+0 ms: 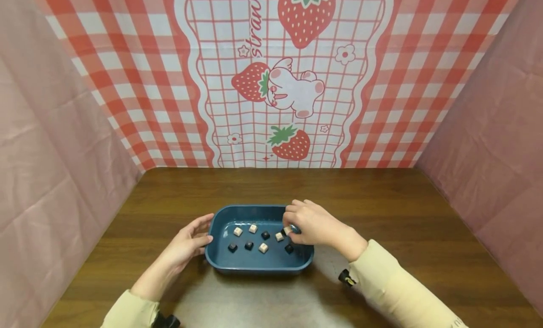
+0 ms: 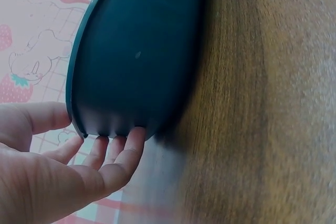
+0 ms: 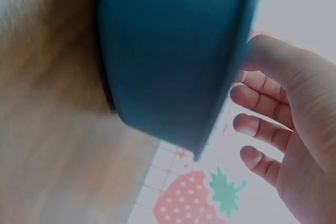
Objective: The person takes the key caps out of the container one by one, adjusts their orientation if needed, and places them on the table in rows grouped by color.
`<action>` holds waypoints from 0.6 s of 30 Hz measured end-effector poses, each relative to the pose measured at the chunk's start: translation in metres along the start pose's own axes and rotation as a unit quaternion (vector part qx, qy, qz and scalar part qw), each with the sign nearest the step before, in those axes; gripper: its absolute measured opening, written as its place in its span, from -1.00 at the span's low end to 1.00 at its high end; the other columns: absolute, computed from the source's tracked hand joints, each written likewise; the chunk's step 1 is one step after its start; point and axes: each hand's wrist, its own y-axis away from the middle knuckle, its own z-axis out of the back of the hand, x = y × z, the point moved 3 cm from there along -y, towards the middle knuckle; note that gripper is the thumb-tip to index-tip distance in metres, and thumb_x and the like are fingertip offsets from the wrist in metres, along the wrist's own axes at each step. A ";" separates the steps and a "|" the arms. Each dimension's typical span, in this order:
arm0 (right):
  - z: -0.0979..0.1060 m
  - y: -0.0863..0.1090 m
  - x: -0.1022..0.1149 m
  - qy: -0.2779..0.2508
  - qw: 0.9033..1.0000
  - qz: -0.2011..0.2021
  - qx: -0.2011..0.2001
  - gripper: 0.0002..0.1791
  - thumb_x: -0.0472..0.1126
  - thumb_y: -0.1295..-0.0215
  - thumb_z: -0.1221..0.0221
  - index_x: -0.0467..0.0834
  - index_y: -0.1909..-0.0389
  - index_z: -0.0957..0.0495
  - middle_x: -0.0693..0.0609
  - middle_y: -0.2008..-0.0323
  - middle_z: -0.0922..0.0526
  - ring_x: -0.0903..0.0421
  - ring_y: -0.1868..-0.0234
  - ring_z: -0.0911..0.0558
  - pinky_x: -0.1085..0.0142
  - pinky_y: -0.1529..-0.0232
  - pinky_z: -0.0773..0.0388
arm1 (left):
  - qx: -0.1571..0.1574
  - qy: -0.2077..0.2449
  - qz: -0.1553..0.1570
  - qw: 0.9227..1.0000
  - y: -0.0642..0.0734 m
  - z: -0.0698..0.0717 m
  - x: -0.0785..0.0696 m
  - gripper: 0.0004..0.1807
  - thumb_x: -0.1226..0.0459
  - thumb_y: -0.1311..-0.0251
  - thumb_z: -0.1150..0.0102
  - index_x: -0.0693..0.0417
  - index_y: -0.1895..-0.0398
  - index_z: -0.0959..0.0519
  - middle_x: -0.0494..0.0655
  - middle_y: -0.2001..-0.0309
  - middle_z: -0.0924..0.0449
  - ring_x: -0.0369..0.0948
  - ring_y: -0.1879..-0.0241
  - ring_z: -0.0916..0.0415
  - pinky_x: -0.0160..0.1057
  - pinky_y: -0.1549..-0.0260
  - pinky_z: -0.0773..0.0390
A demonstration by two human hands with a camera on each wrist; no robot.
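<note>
A blue oblong tray (image 1: 259, 270) sits on the table with several small black and white keycaps spread over its floor. My left hand (image 1: 186, 245) holds the tray's left end, thumb at the rim and fingertips against the outer wall, as the left wrist view shows. Over the tray's right end, my right hand (image 1: 311, 222) pinches a white keycap (image 1: 287, 230) between thumb and fingers. A black keycap (image 1: 289, 248) lies just below that hand, and a white keycap (image 1: 279, 236) lies to its left. The hand hides the tray's far right corner.
The wooden table (image 1: 373, 200) runs back to a checked strawberry-print cloth (image 1: 157, 106). Pink cloth hangs along both sides. A black wrist device (image 1: 346, 277) sits by the right sleeve, and another (image 1: 165, 320) by the left sleeve.
</note>
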 end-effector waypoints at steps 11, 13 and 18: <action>0.016 0.010 -0.028 0.008 0.999 -0.015 -0.037 -0.84 -0.15 0.00 -0.31 -0.01 0.50 -0.49 0.17 0.49 -0.42 0.17 0.36 -0.41 0.28 0.37 -0.37 | -0.013 -0.006 0.009 1.000 0.000 -0.003 0.001 -0.34 0.51 -0.21 0.05 0.20 -0.41 -0.10 0.35 -0.26 -0.23 0.07 -0.11 -0.40 -0.15 0.21 -0.56; 0.015 0.011 -0.034 0.001 0.999 -0.018 -0.036 -0.85 -0.18 0.00 -0.31 -0.03 0.48 -0.50 0.16 0.48 -0.42 0.16 0.35 -0.42 0.27 0.34 -0.42 | -0.016 -0.007 0.009 1.000 0.001 -0.004 0.000 -0.35 0.51 -0.22 0.05 0.19 -0.41 -0.11 0.35 -0.26 -0.24 0.07 -0.11 -0.40 -0.15 0.21 -0.56; 0.013 0.014 -0.047 -0.010 0.999 -0.030 -0.044 -0.88 -0.24 -0.01 -0.29 -0.08 0.49 -0.50 0.12 0.49 -0.44 0.15 0.37 -0.40 0.29 0.34 -0.42 | -0.018 -0.006 0.009 1.000 0.002 -0.005 -0.002 -0.35 0.51 -0.22 0.05 0.19 -0.40 -0.11 0.35 -0.26 -0.24 0.07 -0.11 -0.39 -0.15 0.22 -0.56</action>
